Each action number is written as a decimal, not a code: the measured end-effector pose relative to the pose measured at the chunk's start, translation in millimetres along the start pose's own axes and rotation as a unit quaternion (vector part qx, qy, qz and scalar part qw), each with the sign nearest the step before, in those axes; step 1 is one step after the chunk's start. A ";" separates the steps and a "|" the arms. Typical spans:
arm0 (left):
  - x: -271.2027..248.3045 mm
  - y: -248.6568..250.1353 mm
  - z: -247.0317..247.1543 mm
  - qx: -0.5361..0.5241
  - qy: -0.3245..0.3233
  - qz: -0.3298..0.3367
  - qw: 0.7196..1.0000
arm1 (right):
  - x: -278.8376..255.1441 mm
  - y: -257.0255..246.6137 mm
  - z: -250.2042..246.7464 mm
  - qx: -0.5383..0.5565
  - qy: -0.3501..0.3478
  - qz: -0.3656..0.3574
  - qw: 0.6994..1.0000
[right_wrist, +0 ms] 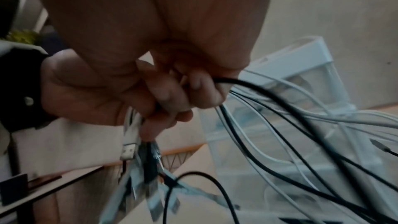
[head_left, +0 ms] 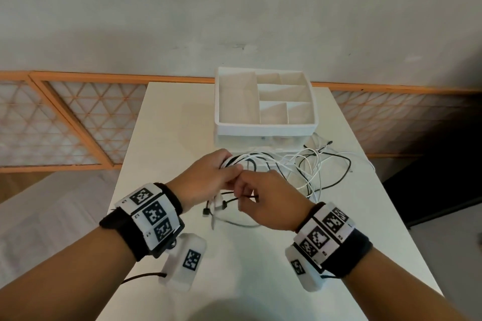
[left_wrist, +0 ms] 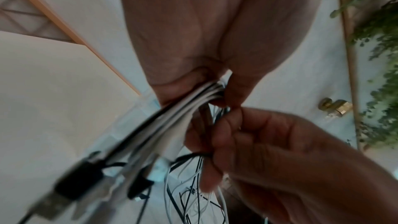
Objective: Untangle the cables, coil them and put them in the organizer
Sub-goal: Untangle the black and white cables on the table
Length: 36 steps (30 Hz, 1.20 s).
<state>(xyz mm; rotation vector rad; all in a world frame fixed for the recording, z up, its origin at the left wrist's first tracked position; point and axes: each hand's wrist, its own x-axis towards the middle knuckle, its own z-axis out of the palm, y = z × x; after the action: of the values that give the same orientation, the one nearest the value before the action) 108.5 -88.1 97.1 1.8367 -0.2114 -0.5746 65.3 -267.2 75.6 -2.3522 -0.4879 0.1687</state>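
Right now the left hand (head_left: 208,177) is gripping a bundle of black and white cables (head_left: 300,164), its fingers curled round several strands at once, with plug ends (head_left: 216,207) hanging below the fist toward the person. Beside it and touching it, the right hand (head_left: 266,198) is pinching a thin black cable (head_left: 241,197) between curled fingers; the left wrist view shows those fingers (left_wrist: 226,135) closing on dark strands just under the left thumb. Behind the hands, the remainder of the cables is lying in a loose tangle on the white table (head_left: 161,138), spreading toward its right side and reaching the front of the organizer (head_left: 263,129). That white organizer is sitting at the table's far edge against the wall, its divided compartments showing nothing inside. Seen from the right wrist, a white USB plug (right_wrist: 129,149) is dangling below the left fist, while the other plugs around it are blurring too much to tell apart.
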 end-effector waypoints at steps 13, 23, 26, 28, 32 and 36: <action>-6.7 12.2 -11.4 0.012 0.036 -0.014 0.999 | -14.4 23.1 -51.9 0.032 0.109 0.135 0.984; -6.0 22.0 -47.2 -0.016 0.114 -0.006 0.993 | -39.7 115.5 -117.4 -0.050 0.266 0.474 0.838; 1.9 12.7 -39.1 0.051 0.111 -0.046 0.992 | -23.4 89.1 -144.7 0.101 0.373 0.365 0.847; 4.3 8.2 -33.9 0.073 0.107 -0.063 0.990 | -11.6 72.5 -154.4 0.101 0.384 0.295 0.869; 1.6 7.5 -36.3 0.045 0.090 -0.053 0.994 | -2.7 80.9 -143.9 0.060 0.336 0.278 0.898; -3.1 10.1 -44.1 0.038 0.071 -0.014 0.997 | -22.1 109.8 -94.6 -0.105 0.080 0.408 0.904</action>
<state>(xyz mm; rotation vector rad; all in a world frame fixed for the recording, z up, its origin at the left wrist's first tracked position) 128.6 -53.1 117.9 1.9493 -0.1128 -0.4579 101.8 -409.1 70.2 -2.6145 0.6173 0.3112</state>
